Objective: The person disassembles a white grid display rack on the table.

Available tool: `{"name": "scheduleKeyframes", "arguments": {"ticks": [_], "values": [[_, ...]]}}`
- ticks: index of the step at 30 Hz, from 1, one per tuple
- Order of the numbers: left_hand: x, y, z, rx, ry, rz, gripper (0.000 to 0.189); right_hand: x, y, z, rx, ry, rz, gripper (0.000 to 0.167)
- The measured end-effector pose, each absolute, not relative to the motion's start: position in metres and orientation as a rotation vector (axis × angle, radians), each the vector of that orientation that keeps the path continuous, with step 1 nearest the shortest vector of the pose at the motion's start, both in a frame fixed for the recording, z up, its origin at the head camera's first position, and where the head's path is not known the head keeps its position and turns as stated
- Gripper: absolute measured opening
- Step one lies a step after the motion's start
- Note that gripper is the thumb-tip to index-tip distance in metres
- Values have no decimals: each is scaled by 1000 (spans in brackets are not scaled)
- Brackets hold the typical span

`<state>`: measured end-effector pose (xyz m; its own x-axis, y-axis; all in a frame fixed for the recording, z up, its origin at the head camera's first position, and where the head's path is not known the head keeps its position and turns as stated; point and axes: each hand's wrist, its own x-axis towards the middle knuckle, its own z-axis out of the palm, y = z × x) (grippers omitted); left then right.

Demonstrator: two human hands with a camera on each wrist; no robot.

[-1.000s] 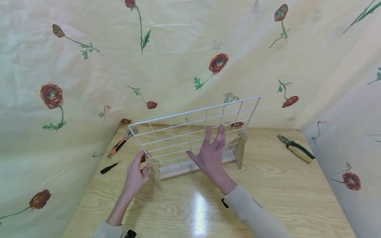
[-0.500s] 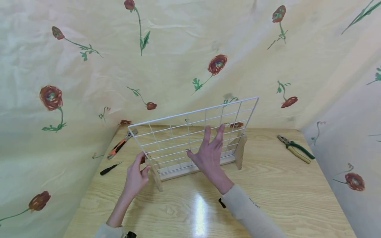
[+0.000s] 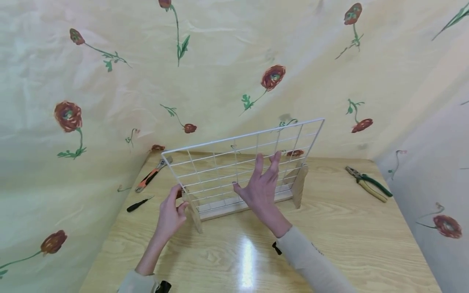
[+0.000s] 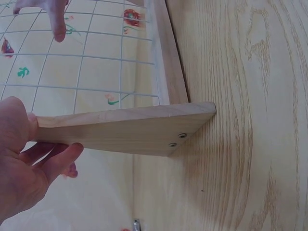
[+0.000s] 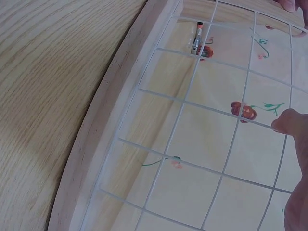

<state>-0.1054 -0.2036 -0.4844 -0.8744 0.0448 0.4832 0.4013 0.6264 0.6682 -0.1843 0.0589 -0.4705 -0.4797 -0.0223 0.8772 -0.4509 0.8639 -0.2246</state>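
A white wire grid (image 3: 216, 167) leans back in a wooden stand, with a board along its lower edge and a side panel at each end. My left hand (image 3: 171, 211) pinches the upper end of the left side panel (image 4: 130, 127), thumb on one face and fingers on the other. Two metal screw heads (image 4: 177, 140) show low on that panel. My right hand (image 3: 261, 191) spreads its fingers against the front of the grid, right of the middle. Its thumb (image 5: 291, 122) lies right at a wire. The right side panel (image 3: 299, 186) has no hand on it.
On the wooden tabletop (image 3: 329, 244), an adjustable wrench (image 3: 150, 177) and a black screwdriver (image 3: 138, 204) lie left of the stand. Pliers (image 3: 368, 183) with green and yellow handles lie at the right. A flower-patterned sheet (image 3: 220, 81) hangs behind.
The head view has shifted slightly. Both hands and the grid in its stand keep their places relative to each other.
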Motion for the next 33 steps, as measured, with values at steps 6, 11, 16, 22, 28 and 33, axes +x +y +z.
{"name": "scheduleKeyframes", "arguments": {"ticks": [6,11,16,22,28,33], "values": [[-107,-203,-485,-347,-2418,-1178,58,-188,61,-453,382,-1971,545,144],[-108,-204,-486,-364,-2404,-1164,54,-187,62,-439,384,-1968,533,143],[-107,-204,-488,-376,-2394,-1145,55,-185,63,-429,376,-1989,533,145],[-106,-203,-488,-366,-2404,-1129,57,-184,63,-418,377,-1992,541,147],[-105,-203,-488,-377,-2394,-1139,54,-184,62,-405,393,-1981,555,145],[-106,-202,-488,-397,-2381,-1114,55,-183,62,-394,399,-1977,551,143]]}}
